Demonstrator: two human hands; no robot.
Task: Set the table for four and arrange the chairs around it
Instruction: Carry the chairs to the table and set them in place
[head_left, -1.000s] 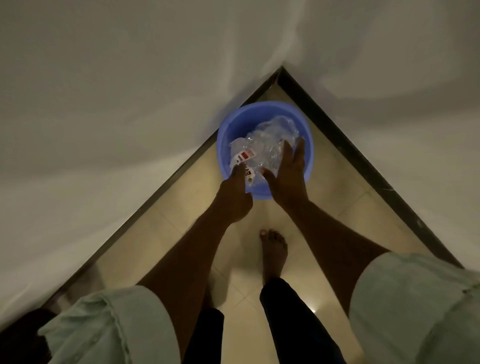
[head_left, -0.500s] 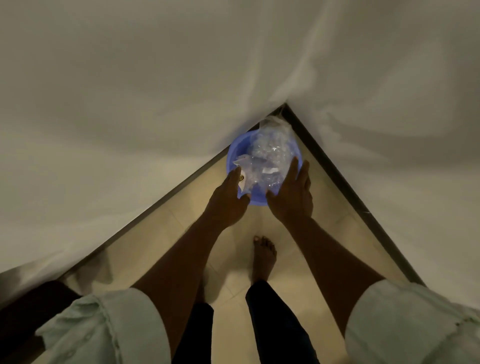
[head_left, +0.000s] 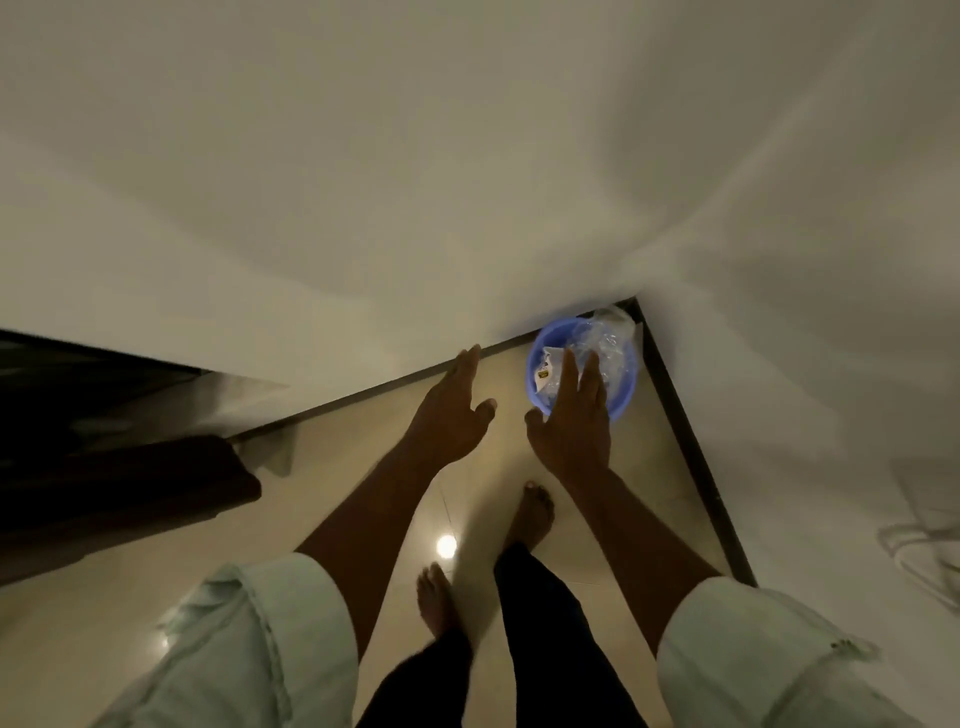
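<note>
A round blue plastic basin stands upright on the tiled floor, pushed into the corner where two white walls meet. It is filled with crumpled clear plastic wrapping, and one piece carries a small printed label.

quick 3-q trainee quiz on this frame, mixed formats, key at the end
1. True or false: the left hand grips the blue basin.
2. What lies in the basin? A) plates B) crumpled clear plastic C) water only
3. Where does the basin stand?

Key
1. False: it is open, apart from the basin.
2. B
3. On the tiled floor, in the wall corner, beyond the open right hand.
</note>
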